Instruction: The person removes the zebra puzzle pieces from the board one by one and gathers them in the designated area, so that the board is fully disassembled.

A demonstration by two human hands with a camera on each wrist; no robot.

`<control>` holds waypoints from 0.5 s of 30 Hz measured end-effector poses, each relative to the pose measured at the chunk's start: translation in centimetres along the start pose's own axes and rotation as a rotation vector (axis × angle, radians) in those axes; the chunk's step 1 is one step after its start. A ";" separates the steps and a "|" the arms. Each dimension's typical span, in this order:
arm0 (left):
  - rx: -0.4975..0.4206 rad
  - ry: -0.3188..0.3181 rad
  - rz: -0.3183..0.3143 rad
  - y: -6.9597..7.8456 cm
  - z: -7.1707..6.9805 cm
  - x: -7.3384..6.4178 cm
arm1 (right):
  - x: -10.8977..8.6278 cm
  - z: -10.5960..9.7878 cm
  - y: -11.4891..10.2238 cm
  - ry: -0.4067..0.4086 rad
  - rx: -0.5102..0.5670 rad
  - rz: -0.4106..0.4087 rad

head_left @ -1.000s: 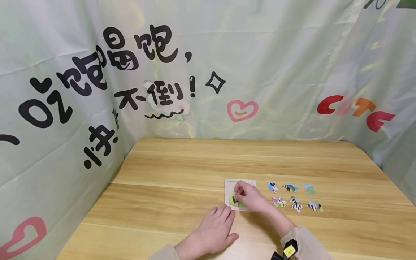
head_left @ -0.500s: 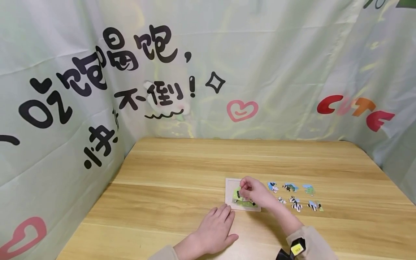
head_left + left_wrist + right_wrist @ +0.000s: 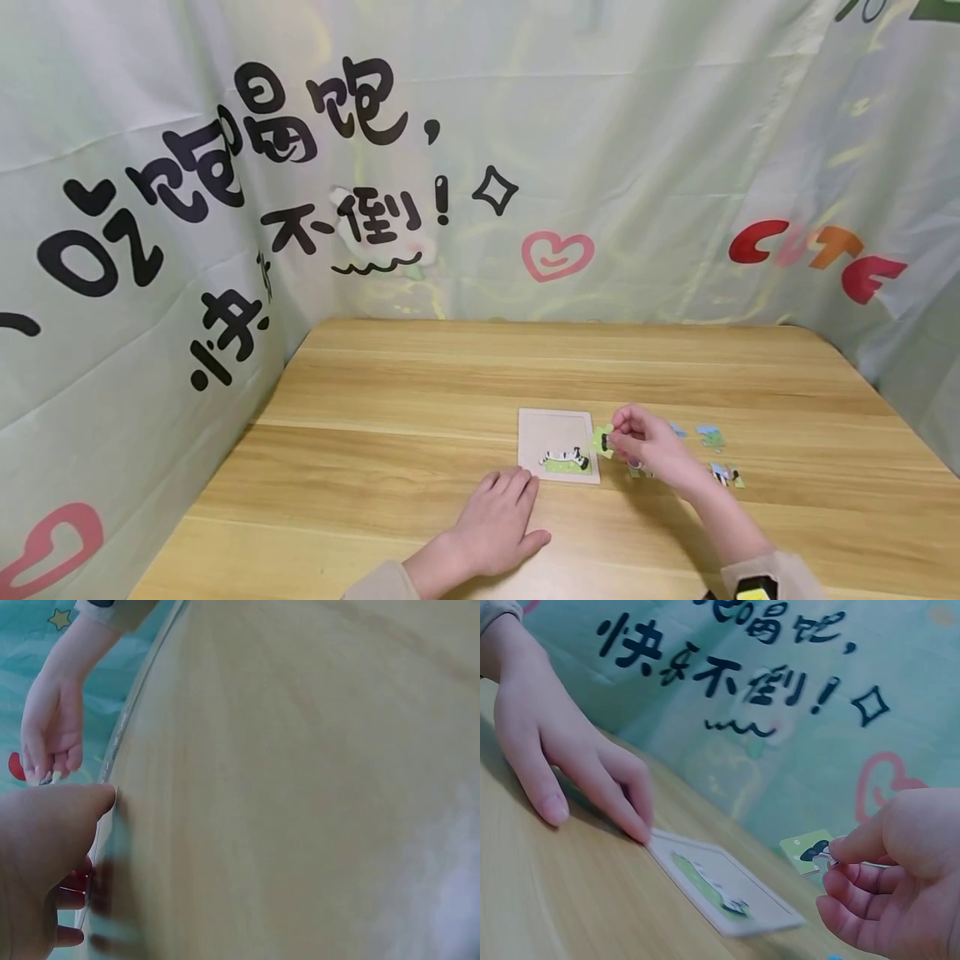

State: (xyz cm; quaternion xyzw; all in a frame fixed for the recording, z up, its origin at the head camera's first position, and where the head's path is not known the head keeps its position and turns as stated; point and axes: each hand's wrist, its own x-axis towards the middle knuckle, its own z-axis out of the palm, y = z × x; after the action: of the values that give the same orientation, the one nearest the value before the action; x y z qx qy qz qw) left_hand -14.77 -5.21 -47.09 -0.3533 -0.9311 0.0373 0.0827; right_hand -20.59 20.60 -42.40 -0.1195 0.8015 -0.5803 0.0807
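My right hand (image 3: 658, 450) pinches a green jigsaw piece (image 3: 601, 441) with a black patch between thumb and fingertips, just off the right edge of the pale puzzle board (image 3: 551, 427). In the right wrist view the piece (image 3: 798, 852) is held tilted up, part of it hidden by the thumb. A black-and-white striped piece with green (image 3: 567, 461) lies inside the board's frame, low and to the right. My left hand (image 3: 491, 527) rests palm down on the table, fingers extended, fingertips at the board's near-left corner.
Loose jigsaw pieces lie right of the board on the wooden table (image 3: 420, 383), among them a blue-and-green one (image 3: 709, 437) and a striped one (image 3: 727, 475). My right hand covers others. A printed cloth (image 3: 630, 167) hangs behind the table.
From over the board, my right hand has moved right with the green piece, uncovering the striped piece and now hiding some loose pieces. My left hand has stayed at the corner.
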 end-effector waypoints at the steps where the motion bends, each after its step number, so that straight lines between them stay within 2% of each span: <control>1: 0.000 -0.003 -0.002 0.0 0.0 0.0 | -0.2 -0.4 0.2 0.012 -0.003 -0.003; 8: -0.012 -0.032 -0.017 0.1 -0.1 0.0 | -2.0 -2.3 1.6 0.058 -0.039 0.034; 11: -0.015 -0.037 -0.019 0.1 -0.1 0.0 | -2.8 -2.9 2.2 0.028 -0.050 0.040; 15: -0.015 -0.034 -0.017 0.1 -0.1 0.0 | -3.9 -3.4 3.1 -0.057 -0.102 0.037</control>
State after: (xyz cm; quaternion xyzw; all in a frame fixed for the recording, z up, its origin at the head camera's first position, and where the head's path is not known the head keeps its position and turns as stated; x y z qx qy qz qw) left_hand -14.73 -5.14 -47.01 -0.3454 -0.9356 0.0354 0.0646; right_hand -18.01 25.72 -44.32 -0.1251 0.8295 -0.5334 0.1083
